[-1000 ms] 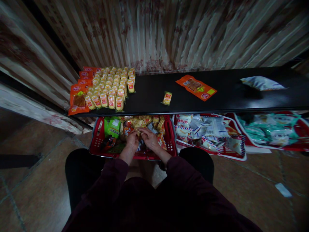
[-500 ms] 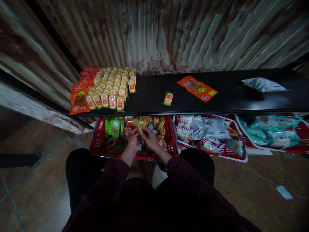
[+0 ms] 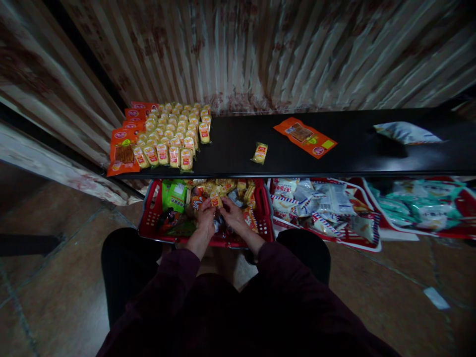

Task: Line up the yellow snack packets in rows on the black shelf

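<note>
Between the fingers of my left hand (image 3: pixel 206 218) and my right hand (image 3: pixel 232 216) is a small yellow wrapped snack cake (image 3: pixel 215 199), its red-and-white label facing up. Both hands are closed on its sides, over a red shopping basket (image 3: pixel 265 210). Inside that basket lie a green snack bag (image 3: pixel 173 196), an orange packet (image 3: pixel 251 218) and several more yellow wrapped pieces. Up on the black shelf (image 3: pixel 230 136), many similar snack cakes (image 3: pixel 174 133) stand in tight rows at the left. One single cake (image 3: pixel 259 153) lies apart from them.
Orange packets (image 3: pixel 124 151) are lined up at the shelf's left end; another orange packet (image 3: pixel 305 138) and a white-blue bag (image 3: pixel 405 133) lie farther right. Baskets of white bags (image 3: pixel 330 198) and teal bags (image 3: pixel 427 206) sit under the shelf edge. Behind hangs a pleated curtain (image 3: pixel 238 54).
The snack cake in my fingers has turned so its label now shows. Both hands remain in nearly the same place over the basket.
</note>
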Motion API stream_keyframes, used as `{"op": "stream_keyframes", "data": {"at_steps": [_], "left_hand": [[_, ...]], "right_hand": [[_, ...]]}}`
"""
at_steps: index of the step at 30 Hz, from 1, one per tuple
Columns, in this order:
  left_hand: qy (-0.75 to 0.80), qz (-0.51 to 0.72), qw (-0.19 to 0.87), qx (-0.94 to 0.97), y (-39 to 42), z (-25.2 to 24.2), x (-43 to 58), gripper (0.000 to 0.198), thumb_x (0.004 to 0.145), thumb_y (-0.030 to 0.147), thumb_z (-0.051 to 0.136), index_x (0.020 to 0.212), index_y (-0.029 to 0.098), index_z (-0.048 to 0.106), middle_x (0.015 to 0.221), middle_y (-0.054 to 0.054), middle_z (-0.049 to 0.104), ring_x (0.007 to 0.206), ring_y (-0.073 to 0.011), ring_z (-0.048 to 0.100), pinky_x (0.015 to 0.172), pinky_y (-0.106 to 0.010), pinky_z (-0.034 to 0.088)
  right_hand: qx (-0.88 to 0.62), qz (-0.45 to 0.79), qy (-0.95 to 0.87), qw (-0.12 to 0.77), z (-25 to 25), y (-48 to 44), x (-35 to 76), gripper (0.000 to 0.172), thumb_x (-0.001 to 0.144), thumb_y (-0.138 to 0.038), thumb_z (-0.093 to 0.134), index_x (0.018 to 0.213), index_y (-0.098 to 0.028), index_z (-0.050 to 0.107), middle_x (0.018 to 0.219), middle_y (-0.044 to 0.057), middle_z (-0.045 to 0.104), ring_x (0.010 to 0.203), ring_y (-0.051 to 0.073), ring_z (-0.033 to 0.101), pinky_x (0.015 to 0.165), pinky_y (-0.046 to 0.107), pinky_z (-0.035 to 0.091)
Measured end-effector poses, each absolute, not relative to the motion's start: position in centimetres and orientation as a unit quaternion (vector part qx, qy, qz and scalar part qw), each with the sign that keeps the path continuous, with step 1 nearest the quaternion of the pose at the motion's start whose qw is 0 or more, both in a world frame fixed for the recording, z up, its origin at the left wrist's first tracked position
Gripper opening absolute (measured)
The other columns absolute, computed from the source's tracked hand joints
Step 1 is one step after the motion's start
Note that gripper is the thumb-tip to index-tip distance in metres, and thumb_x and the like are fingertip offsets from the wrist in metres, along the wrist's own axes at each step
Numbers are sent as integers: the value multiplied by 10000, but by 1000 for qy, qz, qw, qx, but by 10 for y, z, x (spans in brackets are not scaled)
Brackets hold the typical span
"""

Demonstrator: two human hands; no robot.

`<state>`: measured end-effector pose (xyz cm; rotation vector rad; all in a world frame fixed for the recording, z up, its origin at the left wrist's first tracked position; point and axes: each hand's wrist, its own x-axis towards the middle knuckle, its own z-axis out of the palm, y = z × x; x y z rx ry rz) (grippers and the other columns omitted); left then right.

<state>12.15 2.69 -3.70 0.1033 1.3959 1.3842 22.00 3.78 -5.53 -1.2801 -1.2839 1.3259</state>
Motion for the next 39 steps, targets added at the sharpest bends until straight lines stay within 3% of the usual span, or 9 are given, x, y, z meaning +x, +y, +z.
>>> {"op": "stream_keyframes", "data": {"at_steps": [9, 21, 26, 39], "left_hand": [[535, 619, 568, 88, 24, -37, 123, 374, 512, 35, 627, 867, 140, 680, 771, -28, 694, 802, -141, 636, 808, -275, 447], [571, 589, 553, 143, 12, -28, 119, 452, 582, -32, 519, 967, 149, 672, 1008, -81, 702, 951, -157, 642, 896, -303, 457], [558, 596, 542, 199, 9, -18, 120, 478, 614, -52, 485, 1001, 160, 672, 1086, -84, 683, 1030, -164, 619, 938, -306, 445], [619, 560, 451, 315, 18, -5, 112, 437, 680, 13, 489, 1030, 195, 676, 1093, -53, 679, 1022, -158, 617, 964, -309, 440]], "right_hand": [[-542, 491, -551, 401, -65, 35, 224, 379, 786, -268, 515, 1147, -211, 612, 1140, 59, 660, 1048, 199, 611, 989, 391, 434], [-531, 490, -527, 447, -56, 23, 220, 381, 772, -260, 531, 1140, -224, 623, 1134, 50, 669, 1059, 210, 614, 973, 414, 455], [-527, 469, -532, 470, -50, 17, 218, 370, 763, -279, 529, 1118, -225, 622, 1071, 63, 689, 964, 214, 649, 919, 414, 494], [-523, 421, -559, 487, -12, 20, 211, 351, 764, -243, 512, 1106, -199, 581, 1046, 84, 676, 987, 217, 633, 943, 419, 474]]}}
